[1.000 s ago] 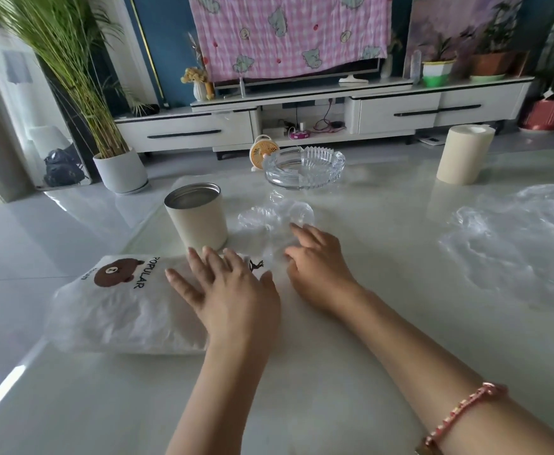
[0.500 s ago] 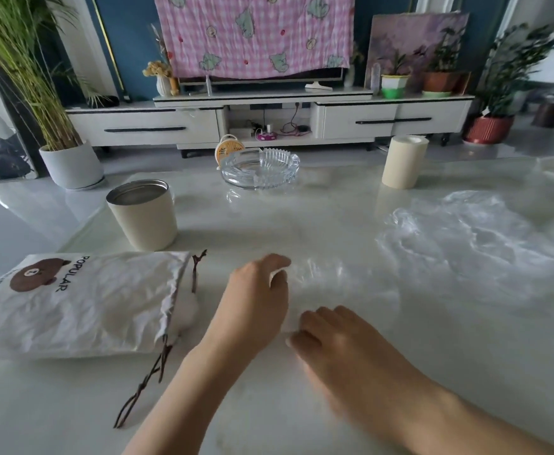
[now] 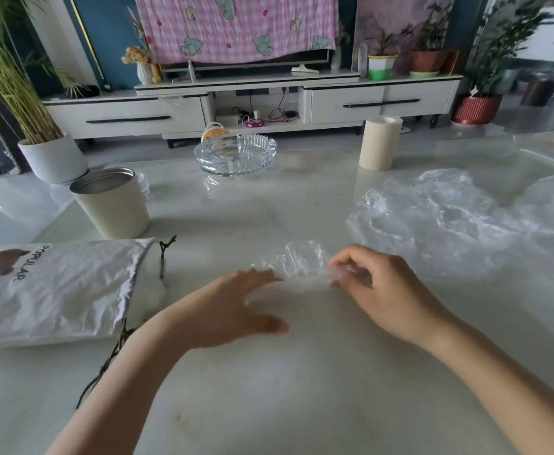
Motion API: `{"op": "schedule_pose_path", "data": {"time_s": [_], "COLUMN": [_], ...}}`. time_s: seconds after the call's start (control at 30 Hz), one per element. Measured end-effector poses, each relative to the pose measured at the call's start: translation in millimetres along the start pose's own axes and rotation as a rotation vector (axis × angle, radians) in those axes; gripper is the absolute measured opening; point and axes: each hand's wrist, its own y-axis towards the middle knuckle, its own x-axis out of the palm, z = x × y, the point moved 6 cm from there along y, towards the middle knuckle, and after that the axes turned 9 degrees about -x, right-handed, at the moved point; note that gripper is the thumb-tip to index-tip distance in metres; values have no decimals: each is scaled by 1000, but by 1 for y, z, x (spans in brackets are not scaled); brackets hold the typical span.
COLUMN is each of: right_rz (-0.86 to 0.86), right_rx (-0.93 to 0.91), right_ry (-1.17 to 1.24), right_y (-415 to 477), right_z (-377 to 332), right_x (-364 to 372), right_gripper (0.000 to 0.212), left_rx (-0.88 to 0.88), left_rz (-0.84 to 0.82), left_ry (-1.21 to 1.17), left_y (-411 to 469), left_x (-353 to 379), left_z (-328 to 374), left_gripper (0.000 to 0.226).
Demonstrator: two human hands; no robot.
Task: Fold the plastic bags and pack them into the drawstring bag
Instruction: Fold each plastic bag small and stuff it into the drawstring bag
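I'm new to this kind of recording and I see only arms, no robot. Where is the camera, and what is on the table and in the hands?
There is no machine here. A person works with bare hands, and the one camera sits on their head, looking forward and down. That is why both arms come in from the bottom edge, and its wide lens bends straight lines.

The left hand lies open, fingers straight, at one end of a crumpled clear plastic bag; blur hides whether it touches. The right hand pinches the other end.

On the pale table lie a white drawstring bag with a bear print at the left, a pile of loose plastic bags at the right, a cream tin, a glass ashtray and a cream cylinder.
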Motion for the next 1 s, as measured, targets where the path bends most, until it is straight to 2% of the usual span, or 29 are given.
{"op": "schedule_pose_path", "data": {"time_s": [0.07,0.13,0.2,0.27,0.37,0.43,0.5,0.57,0.63,0.7,0.77,0.8,0.83,0.9,0.93,1.0], "right_rz": [27,-66,-136,-58,168,221,194,159,131,122,168,209,216,107,-21,-292], "right_rx": [6,18,29,55,186,273,347,371,335,287,215,140,57,-111,-155,-146], "right_ry": [63,33,-17,76,491,593,465,241,-1,-285,-480,-482,-437,-339,-314,-373], "right_y": [2,1,1,3,5,3,-1,-3,-4,-6,-6,-6,-5,-4,-4,-7], "right_z": [-1,1,3,3,1,4,12,21,24,21,13,6,-1,-13,-16,-10], "right_x": [-8,-8,-7,-11,-27,-33,-32,-29,-27,-29,-32,-30,-24,-1,15,43], "right_gripper": [7,13,4,4,10,15,20,21,23,27,33,30,25,23,33,72], "left_rx": [7,-38,-48,-7,-53,-103,-198,-278,-292,-323,-243,-116,15,198,201,75], "left_rz": [171,184,167,245,298,300,372,430,448,552,759,825,796,562,430,255], "left_ry": [-79,-155,-200,-357,-862,-999,-860,-596,-339,-120,5,6,12,31,67,198], "left_y": [2,6,6,2,-8,-13,-12,-7,-3,-5,-14,-19,-19,-11,-5,8], "left_x": [-11,-13,-16,-28,-42,-45,-44,-40,-37,-41,-46,-45,-38,-8,8,32], "left_z": [-1,-8,-10,-5,-4,-3,-8,-14,-18,-20,-6,8,23,44,46,30], "left_gripper": [24,33,30,27,24,23,21,20,26,29,36,34,32,40,45,52]}}
